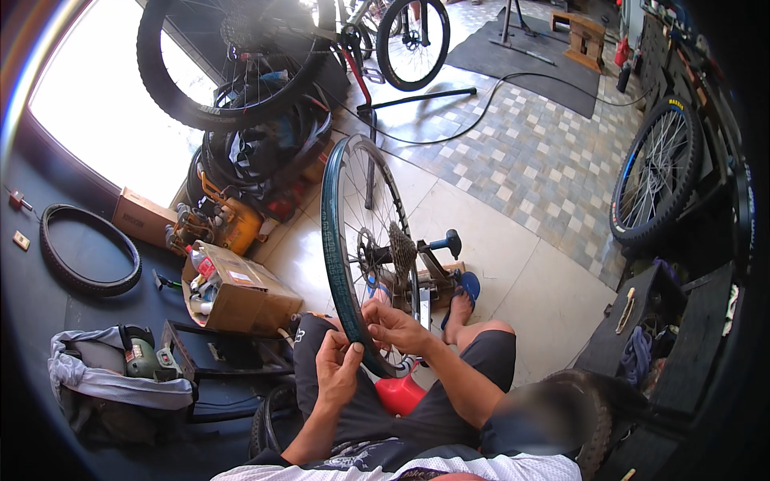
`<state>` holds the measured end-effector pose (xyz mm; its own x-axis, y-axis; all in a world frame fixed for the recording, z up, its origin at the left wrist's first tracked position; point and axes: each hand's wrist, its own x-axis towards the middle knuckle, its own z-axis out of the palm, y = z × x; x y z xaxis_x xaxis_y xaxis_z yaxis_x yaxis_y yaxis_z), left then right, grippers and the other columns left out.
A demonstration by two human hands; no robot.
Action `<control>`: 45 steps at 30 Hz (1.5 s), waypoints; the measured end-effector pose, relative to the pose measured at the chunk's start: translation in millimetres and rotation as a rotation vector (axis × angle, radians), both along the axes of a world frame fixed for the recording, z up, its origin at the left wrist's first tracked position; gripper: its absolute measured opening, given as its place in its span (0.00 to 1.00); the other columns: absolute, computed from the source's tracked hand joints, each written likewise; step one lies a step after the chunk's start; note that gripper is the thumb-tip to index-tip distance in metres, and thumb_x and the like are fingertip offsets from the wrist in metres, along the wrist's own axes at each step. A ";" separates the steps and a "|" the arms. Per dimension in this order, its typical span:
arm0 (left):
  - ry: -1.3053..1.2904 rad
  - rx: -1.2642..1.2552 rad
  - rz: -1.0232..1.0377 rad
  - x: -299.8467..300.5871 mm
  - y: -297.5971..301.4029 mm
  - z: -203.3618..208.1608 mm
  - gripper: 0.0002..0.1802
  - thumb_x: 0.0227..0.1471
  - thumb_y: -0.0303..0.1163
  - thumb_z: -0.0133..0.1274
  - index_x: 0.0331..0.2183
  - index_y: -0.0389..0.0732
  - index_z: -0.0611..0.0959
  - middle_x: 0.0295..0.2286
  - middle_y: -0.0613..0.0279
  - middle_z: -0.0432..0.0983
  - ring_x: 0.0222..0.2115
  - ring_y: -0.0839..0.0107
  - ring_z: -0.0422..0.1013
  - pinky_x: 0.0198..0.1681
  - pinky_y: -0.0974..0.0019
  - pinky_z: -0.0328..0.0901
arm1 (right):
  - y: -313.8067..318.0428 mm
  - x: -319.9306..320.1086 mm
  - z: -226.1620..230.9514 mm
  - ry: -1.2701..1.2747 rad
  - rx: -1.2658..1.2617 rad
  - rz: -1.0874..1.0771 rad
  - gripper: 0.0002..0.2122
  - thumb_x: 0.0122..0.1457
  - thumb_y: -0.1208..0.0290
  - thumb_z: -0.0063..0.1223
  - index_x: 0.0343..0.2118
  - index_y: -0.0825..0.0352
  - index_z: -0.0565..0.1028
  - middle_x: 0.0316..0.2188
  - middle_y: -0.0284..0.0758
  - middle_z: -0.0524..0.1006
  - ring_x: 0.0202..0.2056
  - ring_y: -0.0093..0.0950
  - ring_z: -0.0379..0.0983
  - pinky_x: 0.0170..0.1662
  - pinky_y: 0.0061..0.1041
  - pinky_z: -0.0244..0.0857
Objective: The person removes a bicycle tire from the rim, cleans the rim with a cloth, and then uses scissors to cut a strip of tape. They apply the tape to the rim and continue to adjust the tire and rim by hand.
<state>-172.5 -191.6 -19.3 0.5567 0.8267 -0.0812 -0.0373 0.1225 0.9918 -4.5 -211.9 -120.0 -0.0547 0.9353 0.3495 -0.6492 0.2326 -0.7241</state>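
1. Bicycle wheel [346, 268]: stands nearly upright in front of the seated person, its lower part between the thighs; a teal band [330, 244] runs around the outer face of its rim.
2. Left hand [337, 370]: thumb and fingers pinch the lower rim, the thumb pressing at the teal band's edge.
3. Right hand [395, 327]: fingers curled, with thumb and forefinger close together at the spoke side of the rim; whether anything lies between them cannot be told.
4. Hub region: a cassette [403, 250] on the right side, a disc rotor [366, 250] on the left. Beside it is a blue-handled tool [447, 243]; how the hub is supported is unclear.
5. Below the wheel: a red object [399, 392] between the thighs; a blue sandal [468, 284] on the right foot.
6. Left surroundings: an open cardboard box [261, 303] of bottles, a yellow air compressor [237, 224], and a loose tyre [100, 287].
7. Farther surroundings: a bicycle [353, 56] above, and a spoked wheel [658, 176] leaning at right.
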 end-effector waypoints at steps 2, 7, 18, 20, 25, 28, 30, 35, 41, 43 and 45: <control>-0.009 -0.011 0.011 4.2 -3.2 10.5 0.08 0.67 0.28 0.56 0.37 0.40 0.72 0.31 0.71 0.72 0.29 0.86 0.64 0.33 0.79 0.59 | 0.5 3.5 0.5 0.045 -0.035 0.039 0.10 0.75 0.62 0.48 0.49 0.63 0.71 0.38 0.25 0.67 0.31 0.12 0.64 0.31 0.13 0.61; 0.061 0.023 0.043 3.9 -2.5 8.7 0.10 0.68 0.29 0.56 0.35 0.41 0.71 0.27 0.75 0.68 0.26 0.88 0.59 0.29 0.79 0.55 | 3.9 -1.9 -8.6 0.065 -0.037 0.031 0.09 0.74 0.63 0.48 0.47 0.63 0.71 0.45 0.27 0.65 0.41 0.15 0.66 0.42 0.16 0.63; 0.088 0.126 0.067 8.2 -6.0 4.0 0.13 0.69 0.30 0.54 0.32 0.43 0.68 0.26 0.76 0.67 0.25 0.90 0.57 0.27 0.80 0.52 | -1.9 1.5 8.4 0.007 -0.085 0.084 0.13 0.75 0.57 0.45 0.50 0.61 0.69 0.37 0.23 0.64 0.38 0.14 0.62 0.42 0.17 0.62; 0.082 0.120 0.072 11.4 -8.1 6.0 0.14 0.68 0.30 0.55 0.32 0.44 0.67 0.25 0.76 0.66 0.25 0.90 0.56 0.27 0.80 0.51 | -1.3 0.3 7.4 -0.061 -0.042 -0.004 0.13 0.75 0.56 0.45 0.49 0.61 0.69 0.37 0.23 0.64 0.37 0.13 0.62 0.40 0.16 0.62; 0.087 0.107 0.066 8.3 -6.8 1.0 0.14 0.68 0.30 0.55 0.32 0.44 0.67 0.25 0.77 0.64 0.24 0.90 0.54 0.26 0.79 0.50 | 1.8 -3.7 1.2 -0.169 0.023 -0.139 0.13 0.75 0.55 0.44 0.48 0.60 0.70 0.37 0.22 0.64 0.37 0.11 0.61 0.37 0.14 0.61; 0.122 0.124 0.069 6.7 -6.5 0.7 0.14 0.68 0.30 0.55 0.31 0.44 0.67 0.24 0.78 0.64 0.24 0.90 0.54 0.26 0.79 0.49 | -1.5 -1.1 3.9 -0.137 -0.027 -0.068 0.13 0.75 0.55 0.44 0.48 0.60 0.70 0.38 0.22 0.64 0.37 0.11 0.61 0.37 0.15 0.61; 0.127 0.126 0.067 7.7 -6.7 1.9 0.14 0.68 0.30 0.55 0.31 0.43 0.67 0.24 0.78 0.63 0.24 0.90 0.54 0.26 0.79 0.49 | -0.8 -0.7 1.6 -0.137 -0.018 -0.071 0.13 0.75 0.55 0.44 0.48 0.60 0.71 0.38 0.22 0.64 0.38 0.11 0.61 0.38 0.15 0.61; 0.100 0.121 0.078 7.4 -8.5 1.2 0.14 0.68 0.30 0.56 0.31 0.43 0.68 0.24 0.78 0.64 0.23 0.90 0.54 0.25 0.79 0.49 | -2.7 -0.5 4.7 -0.097 -0.055 -0.024 0.11 0.76 0.60 0.44 0.48 0.62 0.73 0.41 0.28 0.61 0.42 0.16 0.61 0.41 0.17 0.63; 0.102 0.136 0.071 5.6 -8.3 -3.1 0.14 0.68 0.31 0.56 0.32 0.43 0.69 0.24 0.77 0.65 0.23 0.90 0.55 0.25 0.79 0.50 | -2.1 -4.4 0.5 -0.116 -0.067 -0.075 0.11 0.76 0.60 0.44 0.46 0.62 0.73 0.40 0.27 0.60 0.40 0.16 0.61 0.39 0.16 0.62; 0.100 0.147 0.074 6.8 -9.2 -2.2 0.14 0.68 0.32 0.56 0.32 0.43 0.69 0.24 0.77 0.66 0.23 0.90 0.55 0.25 0.79 0.50 | -3.2 -4.7 2.6 -0.069 -0.089 -0.047 0.11 0.76 0.60 0.44 0.45 0.62 0.73 0.39 0.26 0.59 0.38 0.15 0.61 0.37 0.16 0.62; 0.088 0.162 0.075 7.7 -9.8 -2.2 0.14 0.68 0.31 0.56 0.32 0.42 0.69 0.24 0.76 0.66 0.23 0.90 0.55 0.25 0.79 0.50 | -4.2 -4.7 5.9 -0.030 -0.089 -0.029 0.11 0.76 0.60 0.44 0.44 0.62 0.73 0.39 0.26 0.59 0.36 0.14 0.61 0.35 0.15 0.62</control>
<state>-164.8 -201.4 -21.5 0.4900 0.8716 0.0110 0.0471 -0.0391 0.9981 -9.2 -216.1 -114.1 -0.0359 0.9638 0.2640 -0.6209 0.1855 -0.7616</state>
